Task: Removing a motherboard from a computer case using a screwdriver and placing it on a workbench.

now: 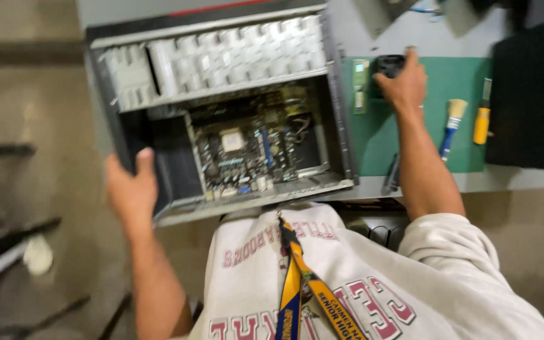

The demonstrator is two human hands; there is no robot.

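An open desktop computer case (177,101) lies on its side and juts past the table's left edge. Inside it I see a green motherboard (247,151) and a grey drive cage (221,56). My left hand (132,189) grips the case's near left corner, thumb on the inside wall. My right hand (403,82) reaches over to the green mat (461,145) and closes around a small black boxy part (388,65). A small green circuit stick (360,94) lies just left of that part.
A brush with a blue handle (451,126) and a yellow-handled tool (482,116) lie on the mat. A dark panel (530,94) stands at the right. A black tool (391,175) rests at the mat's near edge. Bare floor lies to the left.
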